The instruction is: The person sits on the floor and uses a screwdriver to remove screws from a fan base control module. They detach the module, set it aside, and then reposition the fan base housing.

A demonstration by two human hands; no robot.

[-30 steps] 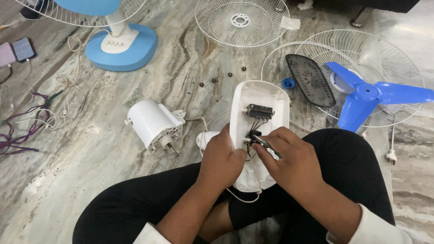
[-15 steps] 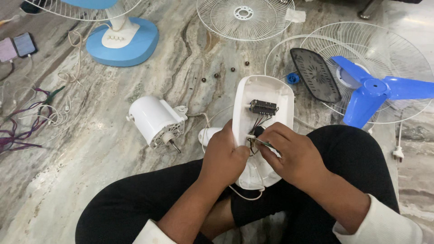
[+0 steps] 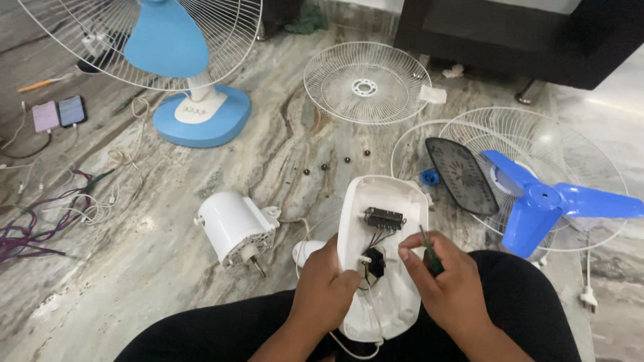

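At lower centre, the upturned white fan base (image 3: 382,255) was steadied by the left hand (image 3: 325,288) while a green-handled screwdriver (image 3: 429,255) was gripped tightly in the right hand (image 3: 446,288), wiring work seemingly underway, careful tip placement being needed.

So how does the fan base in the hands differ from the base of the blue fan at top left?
The white base lies flipped over on the lap, its inside with wires and a black switch block showing; the blue base sits flat on the floor. The white one is detached and steadied by the left hand, with the right hand holding a small green tool over it; the blue one carries a stem and caged fan, untouched. Both are rounded plastic.
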